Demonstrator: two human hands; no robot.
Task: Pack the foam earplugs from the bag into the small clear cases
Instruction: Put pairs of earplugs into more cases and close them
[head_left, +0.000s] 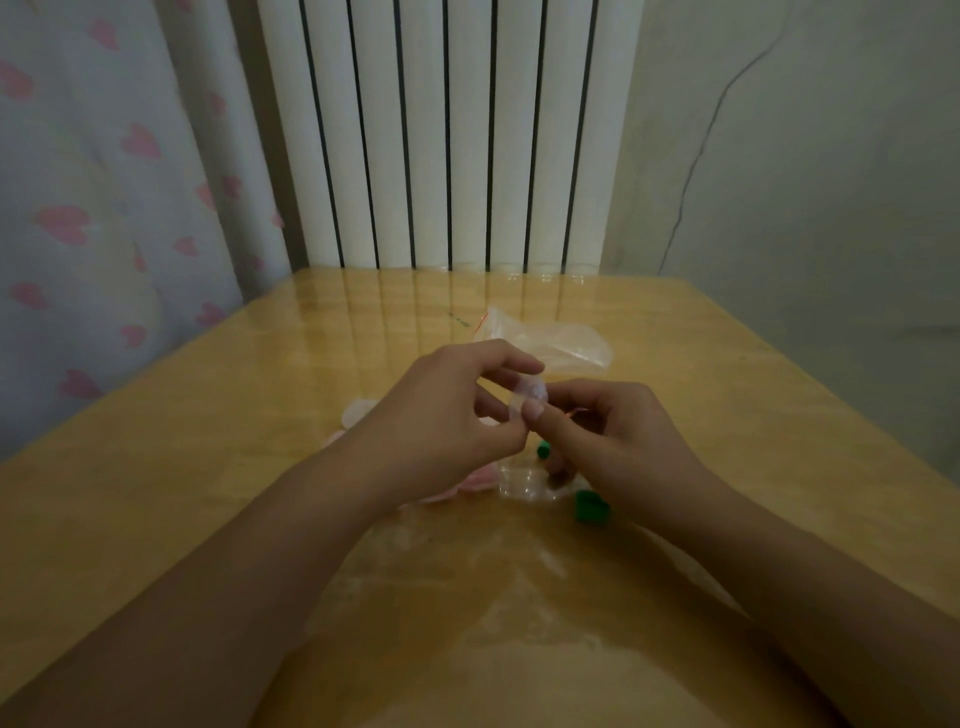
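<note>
Over the middle of the wooden table (208, 493), both hands pinch a small clear case (527, 397). My left hand (441, 415) grips its left side with thumb and fingers. My right hand (608, 431) pinches its right side. What the case holds is too blurred to tell. A clear zip bag (558, 343) with a red seal line lies just behind the hands. Under the hands lie another clear case (524, 486), green earplugs (592, 509) and pink earplugs (480, 480), partly hidden by my left wrist.
A white radiator (447, 135) stands behind the table's far edge. A curtain with pink hearts (104, 208) hangs at the left, a cracked wall (805, 156) stands at the right. A pale pink item (358, 410) peeks out left of my left hand.
</note>
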